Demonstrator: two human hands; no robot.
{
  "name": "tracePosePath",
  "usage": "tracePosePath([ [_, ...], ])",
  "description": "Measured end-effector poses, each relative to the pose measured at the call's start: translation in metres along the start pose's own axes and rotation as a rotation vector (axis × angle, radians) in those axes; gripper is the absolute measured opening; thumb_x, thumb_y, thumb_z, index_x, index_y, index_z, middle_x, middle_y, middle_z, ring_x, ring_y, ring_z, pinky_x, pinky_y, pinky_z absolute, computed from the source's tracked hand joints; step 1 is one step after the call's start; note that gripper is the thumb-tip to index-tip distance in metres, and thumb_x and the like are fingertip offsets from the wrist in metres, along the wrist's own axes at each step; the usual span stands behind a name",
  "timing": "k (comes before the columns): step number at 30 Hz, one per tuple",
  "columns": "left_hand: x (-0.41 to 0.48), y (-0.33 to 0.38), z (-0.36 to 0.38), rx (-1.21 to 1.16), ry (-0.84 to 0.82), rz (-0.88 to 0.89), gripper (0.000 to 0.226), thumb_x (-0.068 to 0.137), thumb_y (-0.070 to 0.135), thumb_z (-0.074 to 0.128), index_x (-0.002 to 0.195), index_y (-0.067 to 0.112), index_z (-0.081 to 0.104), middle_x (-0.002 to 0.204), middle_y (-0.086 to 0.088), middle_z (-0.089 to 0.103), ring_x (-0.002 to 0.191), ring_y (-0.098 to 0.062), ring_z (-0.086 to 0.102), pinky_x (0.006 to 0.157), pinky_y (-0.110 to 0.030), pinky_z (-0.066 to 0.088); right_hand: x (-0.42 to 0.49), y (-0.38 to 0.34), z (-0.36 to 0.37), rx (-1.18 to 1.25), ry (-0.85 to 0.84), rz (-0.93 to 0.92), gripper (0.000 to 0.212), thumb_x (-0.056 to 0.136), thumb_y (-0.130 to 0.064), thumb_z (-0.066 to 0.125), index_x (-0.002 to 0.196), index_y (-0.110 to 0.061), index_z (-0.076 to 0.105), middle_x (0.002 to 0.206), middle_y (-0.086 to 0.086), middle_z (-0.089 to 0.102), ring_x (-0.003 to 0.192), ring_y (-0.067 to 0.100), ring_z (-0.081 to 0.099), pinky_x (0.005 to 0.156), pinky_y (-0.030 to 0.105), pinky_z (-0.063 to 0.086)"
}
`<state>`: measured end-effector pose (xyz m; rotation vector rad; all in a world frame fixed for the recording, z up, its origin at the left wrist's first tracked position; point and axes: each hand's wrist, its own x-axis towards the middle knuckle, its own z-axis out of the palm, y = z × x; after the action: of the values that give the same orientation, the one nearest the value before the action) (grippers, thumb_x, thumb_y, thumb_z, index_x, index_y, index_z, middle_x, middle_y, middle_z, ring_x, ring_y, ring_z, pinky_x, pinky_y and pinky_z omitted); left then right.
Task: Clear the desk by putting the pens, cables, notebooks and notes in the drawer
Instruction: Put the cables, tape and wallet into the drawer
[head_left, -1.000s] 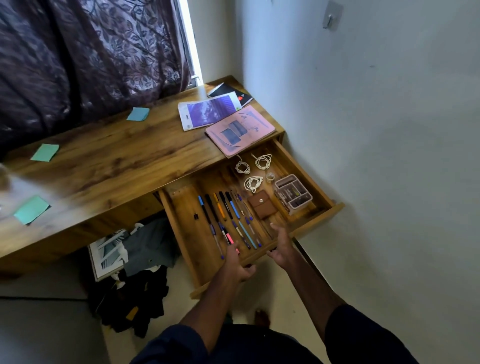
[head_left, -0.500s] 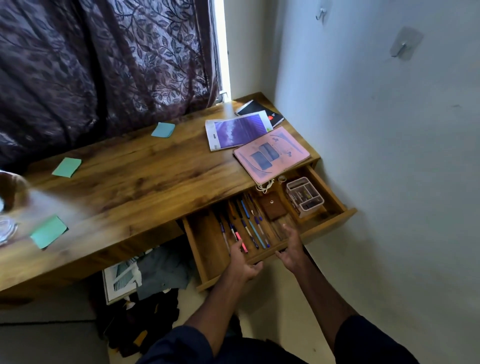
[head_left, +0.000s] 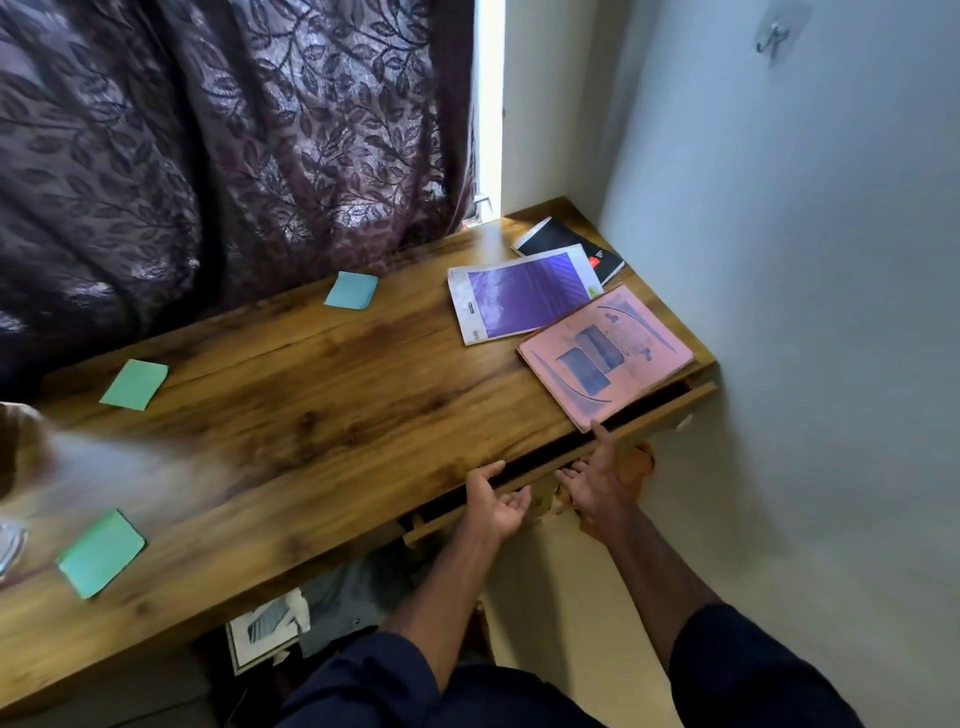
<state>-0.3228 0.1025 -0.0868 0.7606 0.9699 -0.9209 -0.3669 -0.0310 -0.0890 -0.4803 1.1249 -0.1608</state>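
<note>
Drawer (head_left: 665, 415) sitting nearly shut, left hand (head_left: 493, 501) and right hand (head_left: 597, 483) both resting against its front, fingers loosely spread, pink notebook (head_left: 605, 351) lying just above it

Wooden desk (head_left: 322, 405) with notebooks (head_left: 605, 353), notes (head_left: 134, 384)

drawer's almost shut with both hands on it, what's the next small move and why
Probably pull the drawer open. Only a dark slit shows above its front, yet three notebooks, the pink notebook nearest, and three sticky notes lie on the desk. The left hand and right hand are already at the drawer's front.
</note>
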Motion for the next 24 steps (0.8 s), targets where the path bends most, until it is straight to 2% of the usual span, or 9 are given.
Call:
tracePosePath([
  [2,0.007,0.014,0.006,-0.011,0.016,0.039,0.030,0.097,0.011,0.042,0.121,0.000,0.055,0.156,-0.027,0.029,0.142,-0.038,0.039,0.120,-0.038,0.034,0.010,-0.002,0.013,0.084,-0.005,0.013,0.094,0.093,-0.058,0.052,0.158,-0.005,0.011,0.165,0.021,0.015,0.152,0.037,0.020,0.125,0.046,0.022],
  [4,0.016,0.024,0.011,-0.047,0.042,0.044,0.024,0.097,0.007,0.034,0.095,0.002,0.057,0.152,-0.024,0.036,0.144,-0.034,0.037,0.123,-0.036,0.030,0.020,-0.003,0.024,0.141,-0.013,0.010,0.094,0.094,-0.060,0.049,0.160,-0.006,0.009,0.165,0.020,0.014,0.152,0.037,0.020,0.125,0.048,0.020],
  [5,0.020,0.028,0.013,-0.051,0.055,0.033,0.025,0.096,0.005,0.032,0.089,0.002,0.056,0.149,-0.023,0.040,0.143,-0.033,0.038,0.122,-0.035,0.030,0.024,-0.002,0.029,0.147,-0.003,0.003,0.094,0.093,-0.061,0.049,0.160,-0.008,0.010,0.165,0.020,0.015,0.152,0.037,0.021,0.125,0.049,0.021],
  [9,0.032,0.029,0.010,-0.044,0.083,-0.007,0.024,0.095,0.000,0.033,0.081,0.000,0.053,0.127,-0.018,0.049,0.131,-0.031,0.046,0.116,-0.030,0.036,0.033,0.003,0.034,0.117,0.038,-0.034,0.093,0.093,-0.064,0.048,0.159,-0.007,0.014,0.164,0.021,0.018,0.151,0.037,0.023,0.124,0.049,0.023],
  [12,0.035,0.025,0.009,-0.056,0.075,0.012,0.026,0.094,0.000,0.032,0.077,0.002,0.051,0.122,-0.017,0.048,0.116,-0.028,0.046,0.113,-0.029,0.038,0.035,0.006,0.022,0.126,0.004,-0.027,0.090,0.094,-0.062,0.048,0.157,-0.006,0.018,0.162,0.021,0.025,0.149,0.039,0.029,0.123,0.049,0.026],
  [16,0.030,0.023,0.003,0.017,0.031,0.024,0.024,0.093,-0.004,0.032,0.078,0.003,0.051,0.125,-0.017,0.050,0.120,-0.029,0.049,0.110,-0.029,0.041,0.029,0.007,0.009,0.105,-0.053,-0.024,0.083,0.096,-0.059,0.046,0.156,-0.006,0.025,0.160,0.020,0.030,0.147,0.037,0.032,0.122,0.050,0.029],
  [19,0.017,0.026,-0.007,0.167,0.009,0.027,0.019,0.094,-0.005,0.036,0.095,0.000,0.055,0.129,-0.020,0.055,0.116,-0.027,0.055,0.091,-0.028,0.050,0.017,0.016,0.009,0.004,-0.070,-0.046,0.082,0.097,-0.056,0.046,0.156,-0.003,0.025,0.162,0.020,0.027,0.150,0.035,0.028,0.123,0.049,0.027],
  [20,0.011,0.027,-0.012,0.214,0.018,0.047,0.019,0.094,-0.004,0.039,0.102,-0.002,0.056,0.130,-0.021,0.057,0.114,-0.027,0.056,0.090,-0.028,0.050,0.011,0.022,0.009,-0.037,-0.079,-0.051,0.080,0.098,-0.055,0.045,0.155,-0.002,0.027,0.162,0.020,0.028,0.149,0.035,0.029,0.123,0.049,0.028],
  [24,-0.015,0.023,-0.035,0.297,0.079,0.181,0.029,0.096,0.001,0.047,0.121,-0.005,0.060,0.134,-0.019,0.061,0.125,-0.028,0.058,0.106,-0.034,0.047,-0.012,0.053,0.008,-0.177,-0.164,-0.008,0.070,0.100,-0.049,0.047,0.152,-0.003,0.036,0.156,0.017,0.040,0.144,0.032,0.040,0.118,0.047,0.035],
])
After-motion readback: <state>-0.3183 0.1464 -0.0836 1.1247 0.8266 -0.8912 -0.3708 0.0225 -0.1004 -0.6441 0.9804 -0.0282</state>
